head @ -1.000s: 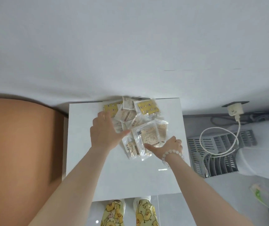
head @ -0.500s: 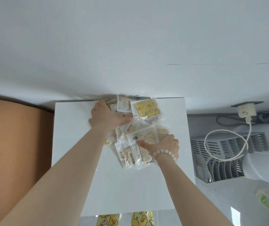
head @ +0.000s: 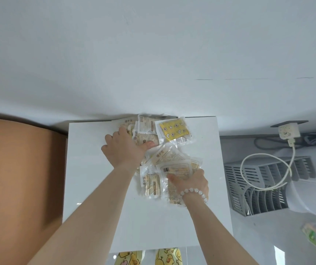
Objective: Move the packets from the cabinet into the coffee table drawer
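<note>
Hands are both engaged with the packets [head: 164, 157], which lie in a loose overlapping pile on the white cabinet top [head: 96, 188], toward its far edge and against the wall [head: 153, 54].

Left hand [head: 123, 148]: palm down at the left side of the pile, fingers bent over the packets' edge, thumb laid flat across a packet. It grips the packets; the fingertips are hidden.

Right hand [head: 191, 181]: at the near right of the pile, thumb pressed on top of a clear packet, fingers curled round its right edge, pinching it. A bracelet [head: 193, 192] of pale beads sits on that wrist.

Pile: mostly clear wrappers with beige contents and printed text. One yellow packet [head: 173, 130] with small printed figures lies at the far right, touching the wall, apart from both hands.

Surroundings: an orange-brown surface [head: 19, 178] stands just beside the cabinet on the left. On the right, lower down, a grey slatted rack [head: 258, 188]; a white cable [head: 264, 155] loops over it from a plug [head: 287, 131] at the wall. Yellow patterned slippers [head: 164, 258] show below the cabinet's near edge.
</note>
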### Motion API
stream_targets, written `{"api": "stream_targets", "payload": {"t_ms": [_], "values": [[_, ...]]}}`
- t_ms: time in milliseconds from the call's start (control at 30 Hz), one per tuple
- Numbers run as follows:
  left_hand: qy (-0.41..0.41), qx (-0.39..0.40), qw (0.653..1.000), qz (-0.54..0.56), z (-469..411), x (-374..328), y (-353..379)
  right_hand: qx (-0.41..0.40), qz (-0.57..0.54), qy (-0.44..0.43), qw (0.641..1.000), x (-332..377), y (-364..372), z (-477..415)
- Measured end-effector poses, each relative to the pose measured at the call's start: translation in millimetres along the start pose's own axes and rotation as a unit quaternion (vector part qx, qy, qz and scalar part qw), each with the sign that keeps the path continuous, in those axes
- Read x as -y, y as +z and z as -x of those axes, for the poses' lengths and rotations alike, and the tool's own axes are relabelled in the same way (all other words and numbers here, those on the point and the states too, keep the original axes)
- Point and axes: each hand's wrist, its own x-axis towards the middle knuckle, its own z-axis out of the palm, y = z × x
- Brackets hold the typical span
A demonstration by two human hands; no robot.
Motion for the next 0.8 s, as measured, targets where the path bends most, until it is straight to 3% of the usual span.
{"api": "stream_targets", "payload": {"t_ms": [167,300,567,800], "values": [[-0.036,0.044,0.995,0.081,10.6,21.2,2.0,0.007,-0.012,0.002,1.0,-10.4,2.3,3.7],[-0.097,0.079,0.971,0.202,20.4,40.3,4.5,0.005,-0.008,-0.008,1.0,-20.6,1.2,9.9],[-0.12,0.112,0.948,0.271,31.6,57.5,-9.4,-0.024,-0.043,-0.015,0.999,-37.2,-9.7,23.6],[-0.142,0.093,0.938,0.302,54.2,63.6,-34.0,-0.059,-0.07,-0.024,0.996,-33.8,-20.3,36.6]]}}
